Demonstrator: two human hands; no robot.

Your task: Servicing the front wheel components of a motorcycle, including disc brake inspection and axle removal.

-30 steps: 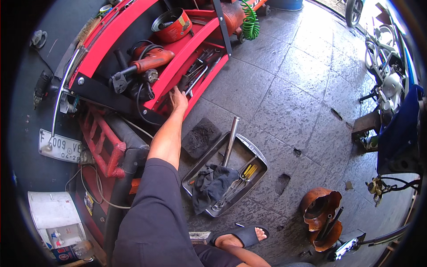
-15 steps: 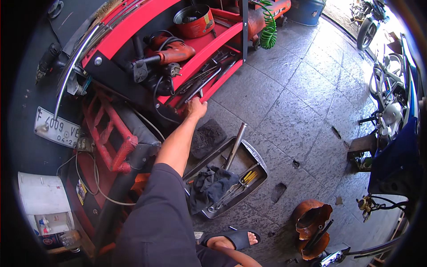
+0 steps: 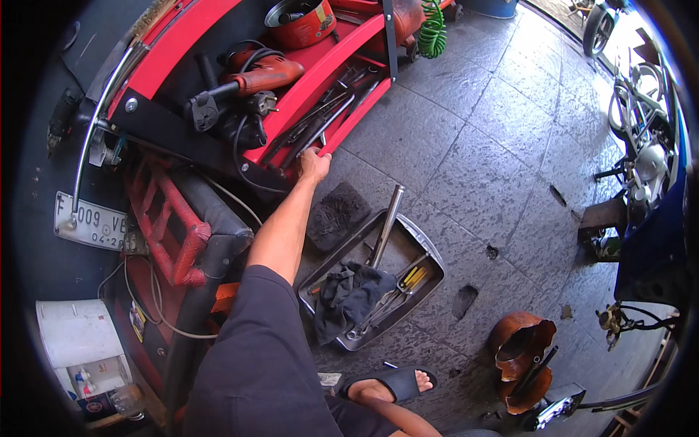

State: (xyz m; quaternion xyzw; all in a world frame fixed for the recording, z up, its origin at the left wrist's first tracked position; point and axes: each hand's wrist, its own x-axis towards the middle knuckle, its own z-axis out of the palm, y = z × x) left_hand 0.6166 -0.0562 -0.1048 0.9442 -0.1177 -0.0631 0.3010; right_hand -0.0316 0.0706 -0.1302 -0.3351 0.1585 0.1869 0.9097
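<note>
My left hand (image 3: pixel 314 166) reaches forward to the near corner of a red tool cart's lower shelf (image 3: pixel 357 120). Its fingers bend over the shelf's front rim and its thumb lies along the outside; the fingertips are partly hidden. Beside the fingers, several long metal tools (image 3: pixel 326 127) lie in that shelf. On the shelf above rest an orange power drill (image 3: pixel 271 77) with its black cord and plug, and a round orange tin (image 3: pixel 302 28). My right hand is out of sight; only part of a bare forearm (image 3: pixel 400 421) shows at the lower edge.
A grey tray (image 3: pixel 435 271) on the tiled floor holds a dark rag (image 3: pixel 355 295), a metal tube (image 3: pixel 388 222), yellow-handled tools and wrenches. Rusty broken metal shells (image 3: pixel 520 342) lie at right, near a motorcycle (image 3: pixel 648 167). A red-framed black seat (image 3: pixel 191 251) stands left of my arm.
The whole view has shifted slightly, so the cart sits farther up and left. My left hand stays at the same place on the shelf rim.
</note>
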